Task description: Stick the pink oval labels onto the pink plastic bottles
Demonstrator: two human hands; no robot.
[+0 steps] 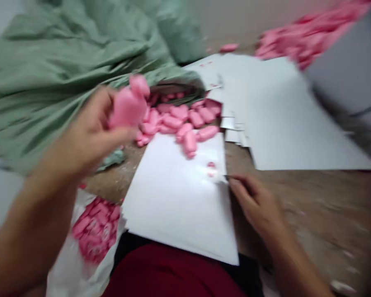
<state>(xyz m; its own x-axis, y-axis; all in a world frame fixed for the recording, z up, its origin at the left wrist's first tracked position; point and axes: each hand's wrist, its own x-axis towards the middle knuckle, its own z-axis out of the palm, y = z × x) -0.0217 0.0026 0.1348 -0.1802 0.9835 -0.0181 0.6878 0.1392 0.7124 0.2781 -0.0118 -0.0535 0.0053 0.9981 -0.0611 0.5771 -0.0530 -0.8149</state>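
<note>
My left hand is raised at the left, closed round a pink plastic piece with a rounded knob at its top. Motion blurs both, and the piece may be more than one. My right hand is low, at the right edge of a white sheet. Its fingers are pinched together, and a thin dark tip shows beside them; what it belongs to is too blurred to name. Small red-pink bits lie on the sheet near those fingertips. At the sheet's far end is a pile of pink pieces.
A green cloth sack lies at the upper left, its mouth against the pile. Bottom left, a white bag holds darker pink pieces. More white sheets lie on the brown floor at right, below a pink heap.
</note>
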